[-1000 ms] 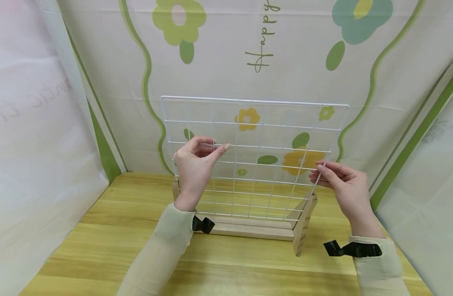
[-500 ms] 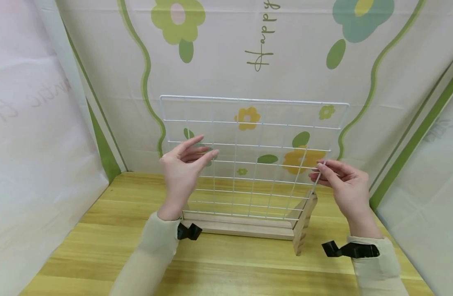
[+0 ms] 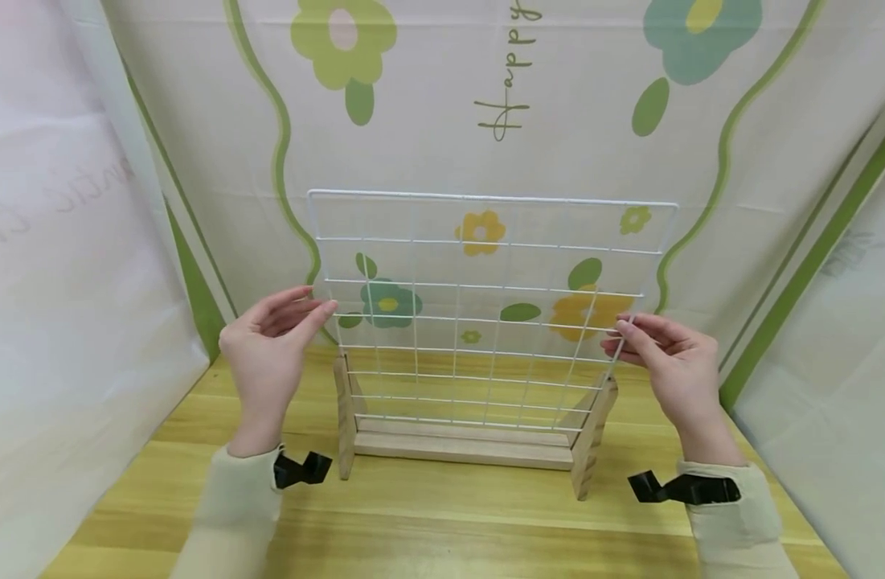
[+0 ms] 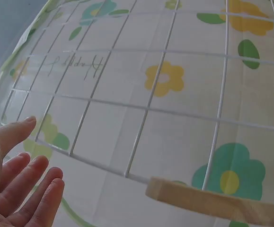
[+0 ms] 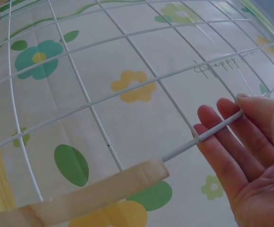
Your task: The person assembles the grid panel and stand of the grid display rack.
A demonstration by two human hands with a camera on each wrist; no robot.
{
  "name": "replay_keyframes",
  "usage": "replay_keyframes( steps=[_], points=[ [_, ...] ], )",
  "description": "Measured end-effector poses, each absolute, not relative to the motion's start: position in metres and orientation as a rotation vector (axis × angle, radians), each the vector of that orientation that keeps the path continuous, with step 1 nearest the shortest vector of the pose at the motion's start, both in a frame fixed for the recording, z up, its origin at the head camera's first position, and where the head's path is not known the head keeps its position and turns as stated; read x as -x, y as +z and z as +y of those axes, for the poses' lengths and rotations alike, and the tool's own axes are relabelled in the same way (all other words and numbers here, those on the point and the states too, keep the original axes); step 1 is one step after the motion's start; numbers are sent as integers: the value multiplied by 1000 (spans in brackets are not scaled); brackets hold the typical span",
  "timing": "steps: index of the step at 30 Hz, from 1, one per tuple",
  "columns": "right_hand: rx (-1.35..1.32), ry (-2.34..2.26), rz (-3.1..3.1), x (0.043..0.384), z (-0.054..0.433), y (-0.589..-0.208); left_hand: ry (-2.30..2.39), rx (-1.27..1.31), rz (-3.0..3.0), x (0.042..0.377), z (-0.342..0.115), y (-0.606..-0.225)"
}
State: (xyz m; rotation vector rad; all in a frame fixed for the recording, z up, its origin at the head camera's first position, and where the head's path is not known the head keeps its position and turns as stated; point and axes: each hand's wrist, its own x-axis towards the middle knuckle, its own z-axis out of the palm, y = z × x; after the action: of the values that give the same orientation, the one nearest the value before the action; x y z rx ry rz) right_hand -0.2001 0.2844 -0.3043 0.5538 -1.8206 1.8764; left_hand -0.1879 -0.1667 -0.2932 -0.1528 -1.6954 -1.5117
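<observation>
A white wire grid panel stands upright in a wooden stand, its lower part between the two side supports. My right hand pinches the grid's right edge wire above the right support, thumb on the near side. In the right wrist view the fingers lie behind that wire. Beside the grid's left edge is my left hand, thumb and fingers apart. In the left wrist view its fingers are loosely bent and hold nothing; whether the thumb touches the wire I cannot tell.
The stand rests on a yellow wood-grain table. Behind it hangs a pale backdrop cloth printed with flowers and writing. White cloth walls close in the left and right sides.
My left hand has moved from in front of the grid leftward to its left edge, uncovering the stand's left support. My right hand keeps its pinch, and the grid stays in place.
</observation>
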Motion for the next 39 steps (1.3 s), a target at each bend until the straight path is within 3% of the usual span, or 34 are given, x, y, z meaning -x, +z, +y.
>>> replay_keyframes(
  steps=[10,39],
  points=[
    [-529,1905,-1824,200,285,-307,-1521,185,-2013,199,-180,-297],
    [-465,1829,-1913,197,289,-315,-1482,268,-1965,206,-180,-312]
  ],
)
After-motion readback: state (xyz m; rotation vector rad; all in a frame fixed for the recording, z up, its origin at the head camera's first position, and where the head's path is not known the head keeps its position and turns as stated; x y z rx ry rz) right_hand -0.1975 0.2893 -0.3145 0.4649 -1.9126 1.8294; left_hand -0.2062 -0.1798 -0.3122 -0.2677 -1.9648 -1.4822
